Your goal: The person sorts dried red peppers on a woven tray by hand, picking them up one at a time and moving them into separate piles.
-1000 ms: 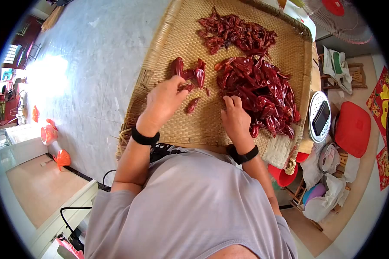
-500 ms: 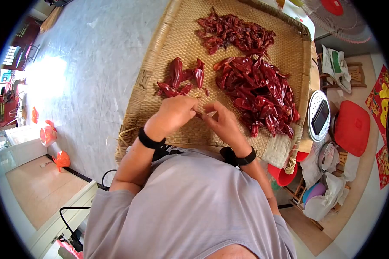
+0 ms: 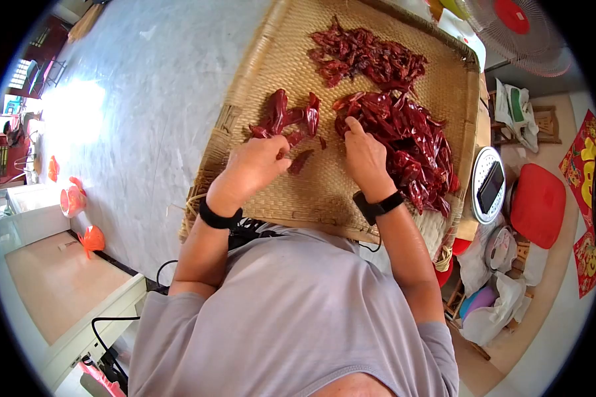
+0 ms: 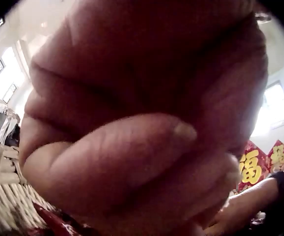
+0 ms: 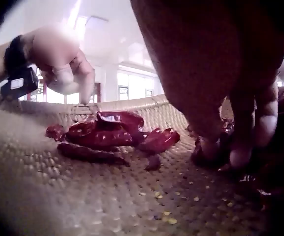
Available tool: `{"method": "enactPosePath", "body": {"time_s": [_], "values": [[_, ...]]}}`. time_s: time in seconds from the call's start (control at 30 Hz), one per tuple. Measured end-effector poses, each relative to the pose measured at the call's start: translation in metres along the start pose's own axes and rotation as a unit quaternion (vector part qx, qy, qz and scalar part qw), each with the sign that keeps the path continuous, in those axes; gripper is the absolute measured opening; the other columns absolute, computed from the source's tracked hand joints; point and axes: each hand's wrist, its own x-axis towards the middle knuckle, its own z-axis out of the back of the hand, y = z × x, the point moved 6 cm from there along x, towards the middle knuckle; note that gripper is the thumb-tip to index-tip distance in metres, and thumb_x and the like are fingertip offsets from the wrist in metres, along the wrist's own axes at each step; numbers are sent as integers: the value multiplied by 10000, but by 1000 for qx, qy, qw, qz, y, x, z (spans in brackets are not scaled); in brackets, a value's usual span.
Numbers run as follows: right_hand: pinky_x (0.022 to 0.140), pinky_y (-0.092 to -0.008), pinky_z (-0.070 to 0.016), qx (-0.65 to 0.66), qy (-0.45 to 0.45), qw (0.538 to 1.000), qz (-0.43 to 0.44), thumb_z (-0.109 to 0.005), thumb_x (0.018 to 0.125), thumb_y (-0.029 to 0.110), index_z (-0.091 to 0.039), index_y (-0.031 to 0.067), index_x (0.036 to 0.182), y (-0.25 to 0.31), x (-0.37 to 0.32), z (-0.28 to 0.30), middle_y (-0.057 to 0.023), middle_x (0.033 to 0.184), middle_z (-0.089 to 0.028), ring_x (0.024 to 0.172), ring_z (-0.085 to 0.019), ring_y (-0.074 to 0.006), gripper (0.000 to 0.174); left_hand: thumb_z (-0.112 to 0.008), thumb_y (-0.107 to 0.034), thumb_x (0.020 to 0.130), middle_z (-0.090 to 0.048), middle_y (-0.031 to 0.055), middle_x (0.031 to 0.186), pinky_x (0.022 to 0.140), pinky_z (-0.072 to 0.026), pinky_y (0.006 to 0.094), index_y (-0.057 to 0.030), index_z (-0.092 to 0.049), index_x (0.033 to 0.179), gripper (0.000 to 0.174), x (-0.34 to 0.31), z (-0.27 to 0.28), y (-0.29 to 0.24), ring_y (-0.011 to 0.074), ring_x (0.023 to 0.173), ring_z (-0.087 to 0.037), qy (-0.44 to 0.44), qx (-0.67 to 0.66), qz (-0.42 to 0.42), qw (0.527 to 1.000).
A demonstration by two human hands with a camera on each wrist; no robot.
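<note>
Over the small group of red dried chilies at the tray's left, my left hand hangs with loosely bent fingers. Nothing shows between them in the right wrist view; the palm and folded fingers fill the left wrist view. A darker chili lies just right of that hand, on the woven tray. My right hand reaches to the left edge of a large heap of glossy chilies. Its fingertips point down and touch the heap.
A second heap of darker, shrivelled chilies lies at the far side of the tray. Pale seeds are scattered on the weave. To the right stand a white round stool bearing a phone, and a fan.
Half a second ago both hands met at the tray's near middle. Now they have parted: the left moved to the small group, the right out to the large heap. The darker chili shows again.
</note>
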Motion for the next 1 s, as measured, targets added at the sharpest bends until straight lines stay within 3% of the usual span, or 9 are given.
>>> {"method": "enactPosePath", "body": {"time_s": [0.1,0.23,0.3,0.37,0.5,0.7,0.77,0.87,1.0], "values": [[703,-374,-559,99,-115,988,-11,-605,872,43,-680,43,984,-6,-4,3,-94,1289,-584,836,-663,-282,135,-666,-222,892,-676,136,819,711,-506,401,-55,-637,1120,285,4,-5,-7,278,768,-665,-29,-23,-17,999],[774,-381,-548,224,-110,968,-38,-605,919,56,-672,24,1062,18,-11,38,-120,1239,-614,939,-664,-325,161,-665,-201,904,-688,135,911,758,-508,388,-30,-604,1225,369,11,-11,-18,260,841,-662,-93,-57,-35,993],[813,-393,-540,339,-112,934,-13,-605,935,58,-663,6,1090,26,-18,41,-133,1215,-631,993,-654,-355,174,-656,-194,914,-689,134,942,777,-510,383,-16,-589,1263,397,15,-14,-24,256,865,-663,-127,-91,-73,985],[876,-420,-520,529,-75,845,-27,-603,923,16,-663,-16,1100,36,-27,32,-186,1198,-632,1056,-632,-386,189,-647,-183,924,-686,128,951,789,-513,374,-3,-579,1287,411,21,-17,-28,252,874,-663,-155,-128,-141,969],[863,-418,-537,461,-52,885,-27,-637,899,36,-606,16,1213,37,-40,30,-190,1269,-592,1041,-642,-390,316,-635,-176,931,-694,162,945,805,-516,376,-5,-635,1138,269,27,-24,-19,296,872,-670,-23,-171,-65,983],[690,-468,-573,215,-48,970,-101,-602,875,23,-530,72,1277,12,-39,9,-228,1420,-458,851,-679,-406,411,-640,-165,920,-679,161,895,832,-515,380,-46,-651,1115,229,16,20,4,285,875,-675,-145,-51,33,988],[669,-468,-569,192,-49,975,-96,-590,874,22,-537,71,1262,11,-28,5,-241,1418,-453,826,-680,-399,395,-660,-174,908,-645,141,1045,872,-507,381,-75,-655,1161,271,14,23,18,307,944,-648,-172,-12,35,984],[646,-465,-565,151,-13,982,-112,-585,873,30,-550,73,1201,12,-13,-4,-228,1363,-488,811,-682,-389,333,-690,-176,885,-580,116,1206,929,-492,394,-111,-656,1208,332,9,25,28,345,1049,-594,-174,3,77,982],[656,-467,-564,122,9,988,-98,-598,858,25,-550,70,1120,12,-7,-18,-204,1218,-525,817,-677,-376,270,-713,-163,860,-593,123,1192,968,-470,405,-115,-658,1213,361,1,31,21,325,1115,-552,-206,92,71,972]]}}
